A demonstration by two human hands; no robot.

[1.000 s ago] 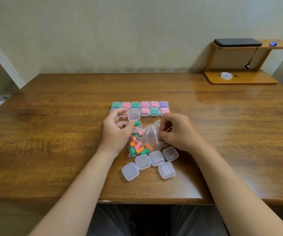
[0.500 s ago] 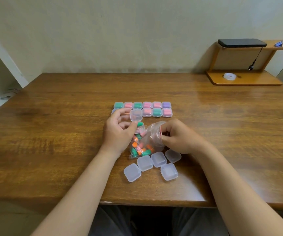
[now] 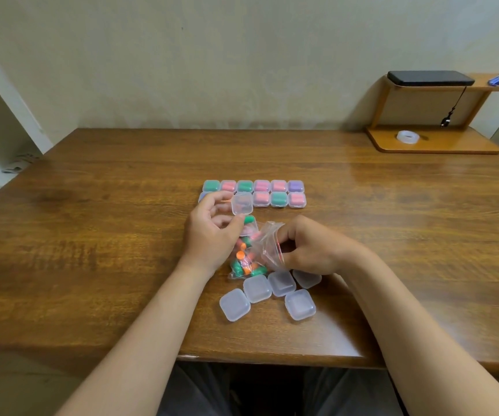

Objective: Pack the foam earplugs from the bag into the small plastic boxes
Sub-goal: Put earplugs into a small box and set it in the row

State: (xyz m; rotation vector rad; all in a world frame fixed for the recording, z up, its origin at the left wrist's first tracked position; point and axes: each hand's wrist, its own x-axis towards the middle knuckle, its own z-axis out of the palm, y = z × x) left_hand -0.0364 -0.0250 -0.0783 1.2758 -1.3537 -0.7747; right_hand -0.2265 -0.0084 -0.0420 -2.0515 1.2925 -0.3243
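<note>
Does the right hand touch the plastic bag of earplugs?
Touching. The head view shows the right hand with its fingers curled round the open mouth of the plastic bag, pinching it.

bag (image 3: 252, 256) between hands, boxes (image 3: 267, 295) before it

Soft, even indoor light; a pale glare streaks the table (image 3: 377, 175) near its far right edge; wide-angle bending at edges.

Open tabletop (image 3: 92, 235) left and right of the bag (image 3: 264, 246); filled boxes (image 3: 278, 199) just beyond, empty boxes (image 3: 257, 289) just nearer.
</note>
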